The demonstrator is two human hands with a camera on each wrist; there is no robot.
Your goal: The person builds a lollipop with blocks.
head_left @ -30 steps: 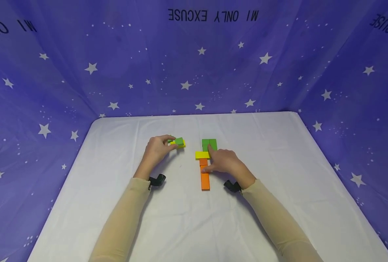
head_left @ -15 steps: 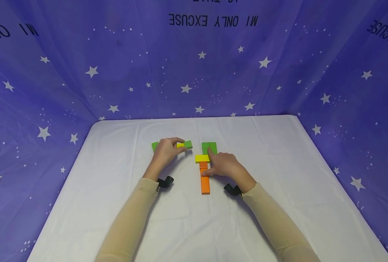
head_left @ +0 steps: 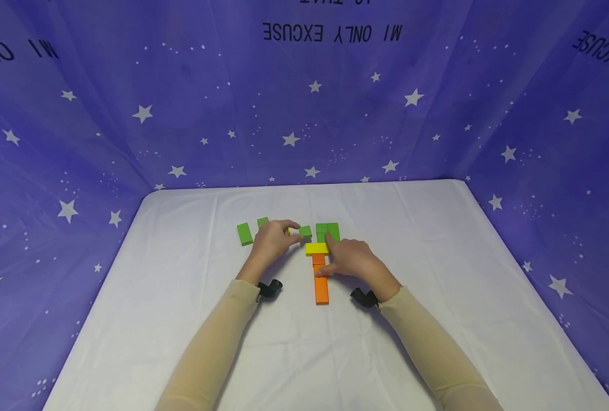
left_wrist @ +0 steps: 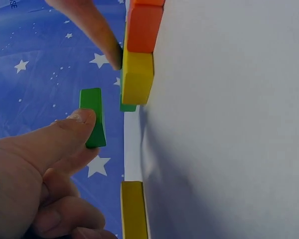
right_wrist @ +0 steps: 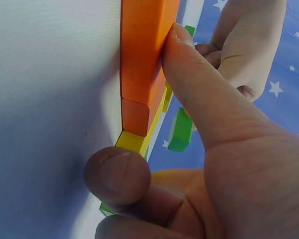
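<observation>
The left hand (head_left: pixel 273 240) pinches a small green block (head_left: pixel 305 232) above the table (head_left: pixel 412 228), near a yellow block (head_left: pixel 316 248). The right hand (head_left: pixel 356 256), thumb and forefinger spread, touches the long orange block (head_left: pixel 322 288).

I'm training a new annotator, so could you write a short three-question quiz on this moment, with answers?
1. Which hand pinches a small green block?
2. True or false: the right hand's thumb touches the long orange block.
3. What colour is the block between the small orange block and the green group? A) blue B) yellow C) white

Key: 1. Left hand. 2. True. 3. B.
</observation>
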